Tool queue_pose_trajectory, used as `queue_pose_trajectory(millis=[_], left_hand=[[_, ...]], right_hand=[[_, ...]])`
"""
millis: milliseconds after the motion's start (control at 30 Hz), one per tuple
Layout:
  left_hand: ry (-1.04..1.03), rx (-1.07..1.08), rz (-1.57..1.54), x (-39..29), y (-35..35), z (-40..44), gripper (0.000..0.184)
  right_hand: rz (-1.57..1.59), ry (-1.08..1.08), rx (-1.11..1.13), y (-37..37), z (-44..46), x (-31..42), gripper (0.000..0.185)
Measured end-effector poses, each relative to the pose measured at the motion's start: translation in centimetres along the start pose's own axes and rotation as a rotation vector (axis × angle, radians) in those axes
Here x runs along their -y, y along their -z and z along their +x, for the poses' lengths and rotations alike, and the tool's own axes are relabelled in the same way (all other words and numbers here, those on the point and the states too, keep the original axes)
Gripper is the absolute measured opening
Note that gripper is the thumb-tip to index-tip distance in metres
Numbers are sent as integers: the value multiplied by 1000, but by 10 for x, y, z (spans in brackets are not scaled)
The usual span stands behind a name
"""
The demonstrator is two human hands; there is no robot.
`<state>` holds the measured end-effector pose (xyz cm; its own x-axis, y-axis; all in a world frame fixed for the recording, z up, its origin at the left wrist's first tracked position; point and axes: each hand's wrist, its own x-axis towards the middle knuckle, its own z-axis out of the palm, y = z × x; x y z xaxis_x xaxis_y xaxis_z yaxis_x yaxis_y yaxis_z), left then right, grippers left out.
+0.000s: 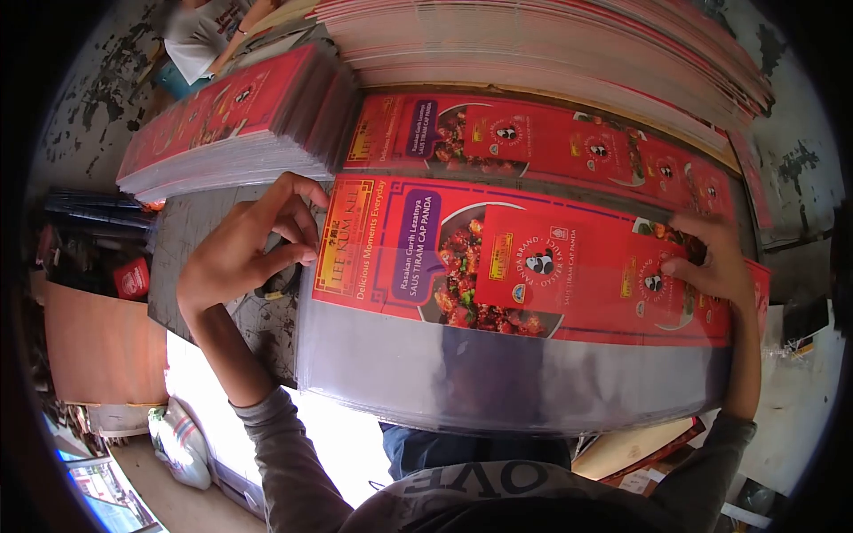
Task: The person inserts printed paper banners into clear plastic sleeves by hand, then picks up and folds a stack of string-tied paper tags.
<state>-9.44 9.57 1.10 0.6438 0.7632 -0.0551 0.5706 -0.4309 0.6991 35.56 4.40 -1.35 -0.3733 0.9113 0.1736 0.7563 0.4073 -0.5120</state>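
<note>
A red printed sheet (pixel 404 258) with panda logos lies on a stack of clear plastic sheets (pixel 515 373) in front of me. At its left edge is my left hand (pixel 258 240), fingers curved and thumb near the plastic's edge; whether it pinches anything is too small to tell. Over the sheet's right part rests my right hand (pixel 711 258), thumb and fingers apart on the print. Just beyond lies another red printed sheet (pixel 551 142) of the same design.
A tall pile of plastic-covered red sheets (pixel 231 124) stands at the back left. Behind are large stacks of sheets (pixel 551 53). Another person (pixel 200 40) is at the upper left. A white sack (pixel 182 444) sits low on the left.
</note>
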Motion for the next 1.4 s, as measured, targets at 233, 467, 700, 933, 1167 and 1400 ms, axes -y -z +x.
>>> queue_pose_trajectory(millis=[233, 467, 700, 933, 1167, 1400], left_hand=[[-7, -38, 84, -7, -5, -2, 41], [15, -193, 210, -13, -14, -7, 38], [-185, -372, 360, -41, -58, -3, 59], [-127, -354, 460, -32, -65, 3, 55], [-123, -396, 480, -27, -68, 4, 48], [-136, -378, 506, -26, -67, 6, 47]], right_hand=[[-20, -93, 219, 11, 5, 10, 41], [-143, -75, 76, 42, -1, 27, 40], [-360, -198, -33, 82, -78, 18, 46], [-359, -392, -261, 47, -141, -19, 68], [-361, -401, -371, 36, -141, -33, 66], [-288, -433, -343, 36, -135, -31, 73]])
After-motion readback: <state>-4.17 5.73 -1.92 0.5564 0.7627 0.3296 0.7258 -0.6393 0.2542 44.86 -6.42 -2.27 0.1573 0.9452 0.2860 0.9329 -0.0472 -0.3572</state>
